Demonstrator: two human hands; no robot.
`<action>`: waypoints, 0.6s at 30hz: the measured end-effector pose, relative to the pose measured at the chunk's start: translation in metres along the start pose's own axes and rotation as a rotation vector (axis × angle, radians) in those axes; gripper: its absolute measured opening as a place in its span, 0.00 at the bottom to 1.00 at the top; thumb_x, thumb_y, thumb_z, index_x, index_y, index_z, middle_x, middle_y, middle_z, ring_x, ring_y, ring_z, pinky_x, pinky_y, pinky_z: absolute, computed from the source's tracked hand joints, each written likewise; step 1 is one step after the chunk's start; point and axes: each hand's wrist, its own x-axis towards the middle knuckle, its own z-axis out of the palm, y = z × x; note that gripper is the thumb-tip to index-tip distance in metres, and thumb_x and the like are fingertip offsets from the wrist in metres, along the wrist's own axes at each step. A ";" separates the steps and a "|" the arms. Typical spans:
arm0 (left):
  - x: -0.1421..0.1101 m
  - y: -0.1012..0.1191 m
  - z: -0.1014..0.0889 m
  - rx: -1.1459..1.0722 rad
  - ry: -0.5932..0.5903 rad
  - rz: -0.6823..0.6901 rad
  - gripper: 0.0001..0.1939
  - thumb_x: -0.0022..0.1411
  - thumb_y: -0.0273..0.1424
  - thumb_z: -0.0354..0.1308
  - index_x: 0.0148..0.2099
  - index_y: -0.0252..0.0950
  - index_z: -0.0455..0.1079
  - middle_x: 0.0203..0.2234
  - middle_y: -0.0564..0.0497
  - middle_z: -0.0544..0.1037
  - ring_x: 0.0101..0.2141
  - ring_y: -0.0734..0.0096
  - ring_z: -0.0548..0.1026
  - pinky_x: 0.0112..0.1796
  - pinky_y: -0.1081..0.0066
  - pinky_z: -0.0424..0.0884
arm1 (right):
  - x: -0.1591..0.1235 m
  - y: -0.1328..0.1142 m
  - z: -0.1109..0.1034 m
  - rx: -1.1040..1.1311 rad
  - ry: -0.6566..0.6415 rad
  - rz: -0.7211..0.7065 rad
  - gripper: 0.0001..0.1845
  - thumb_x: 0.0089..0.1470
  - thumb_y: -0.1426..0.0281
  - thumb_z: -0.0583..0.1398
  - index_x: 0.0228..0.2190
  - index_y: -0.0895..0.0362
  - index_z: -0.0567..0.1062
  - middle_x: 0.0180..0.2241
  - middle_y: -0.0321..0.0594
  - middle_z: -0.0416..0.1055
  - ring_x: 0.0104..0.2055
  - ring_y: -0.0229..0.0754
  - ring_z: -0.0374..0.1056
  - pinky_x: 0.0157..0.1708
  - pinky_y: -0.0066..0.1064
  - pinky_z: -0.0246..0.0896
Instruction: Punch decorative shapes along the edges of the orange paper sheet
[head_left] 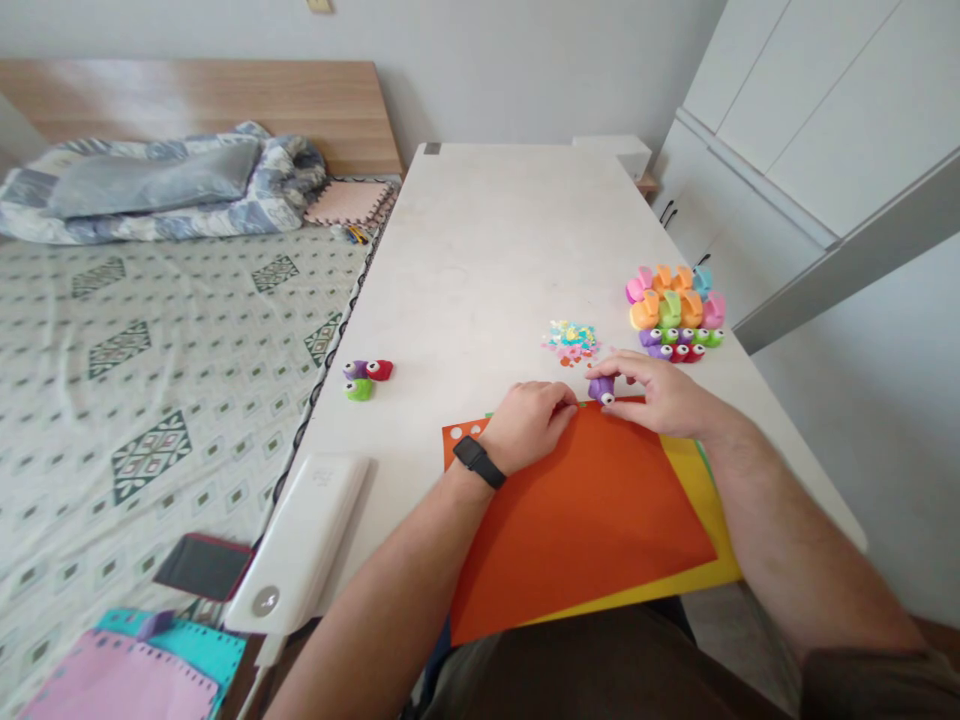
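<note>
My right hand [649, 390] grips a small purple paper punch [601, 389] with a white eye, at the far edge of an orange sheet [577, 510]. My left hand [531, 420], with a black watch on its wrist, lies on the same sheet, fingers curled and pinching its far edge just left of the punch. Small holes show in the sheet's far left corner. Under it lies a yellow sheet [720, 540], and a sliver of green shows there too. Just beyond the hands is a pile of coloured paper confetti [572, 340].
Several coloured punches [675, 310] stand in rows on the right of the white table [495, 230]. Three more eyed punches [366, 377] sit on the left. A long white device [304, 540] rests along the left edge. A bed [225, 320] adjoins, with punched sheets [127, 670] and a phone [204, 566].
</note>
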 end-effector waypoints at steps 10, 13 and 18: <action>0.001 0.000 0.002 0.026 0.007 0.000 0.07 0.70 0.29 0.55 0.43 0.37 0.75 0.35 0.49 0.82 0.36 0.66 0.79 0.40 0.68 0.71 | -0.003 -0.003 0.001 -0.053 0.009 -0.038 0.21 0.55 0.72 0.65 0.51 0.49 0.78 0.49 0.42 0.76 0.52 0.50 0.73 0.55 0.43 0.69; 0.001 -0.001 0.003 0.022 0.009 0.003 0.07 0.70 0.29 0.55 0.43 0.37 0.75 0.35 0.49 0.82 0.37 0.66 0.79 0.41 0.68 0.71 | -0.004 -0.005 0.003 -0.058 0.052 -0.047 0.22 0.55 0.73 0.65 0.51 0.48 0.78 0.50 0.42 0.76 0.54 0.51 0.73 0.56 0.45 0.68; 0.000 -0.001 0.004 0.013 0.006 0.006 0.08 0.70 0.28 0.54 0.43 0.37 0.75 0.36 0.49 0.83 0.38 0.66 0.79 0.42 0.68 0.72 | -0.004 -0.005 0.007 -0.073 0.029 -0.027 0.22 0.54 0.74 0.65 0.51 0.47 0.78 0.49 0.42 0.76 0.53 0.51 0.73 0.54 0.43 0.71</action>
